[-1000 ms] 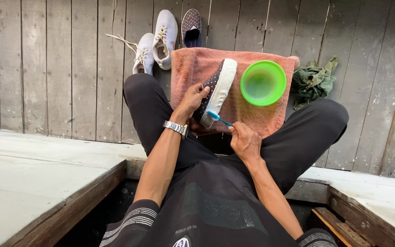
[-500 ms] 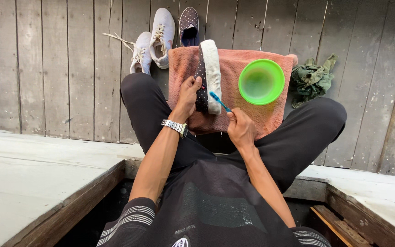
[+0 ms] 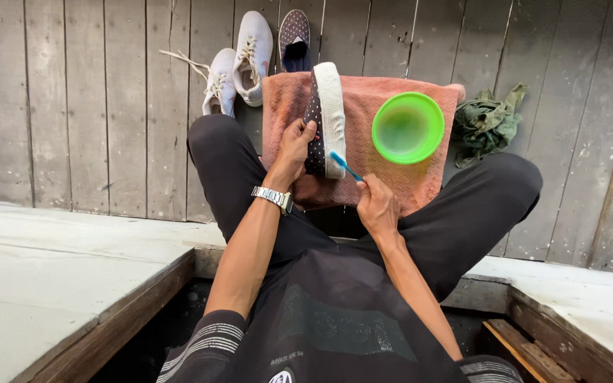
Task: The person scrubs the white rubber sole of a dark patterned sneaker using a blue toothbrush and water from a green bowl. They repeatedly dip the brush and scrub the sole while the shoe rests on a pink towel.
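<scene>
On pink towel [image 3: 384, 177], dotted white-soled shoe [image 3: 326, 117], blue toothbrush [image 3: 345, 167]

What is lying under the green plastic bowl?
The green plastic bowl sits on a pink terry towel spread over the grey wooden planks. The bowl hides the towel directly beneath it.

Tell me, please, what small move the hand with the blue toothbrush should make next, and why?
Probably draw the blue toothbrush along the white rubber sole: the right hand has its bristles at the sole's near end, while the left hand holds the dotted dark shoe sole-up on the pink towel.
</scene>
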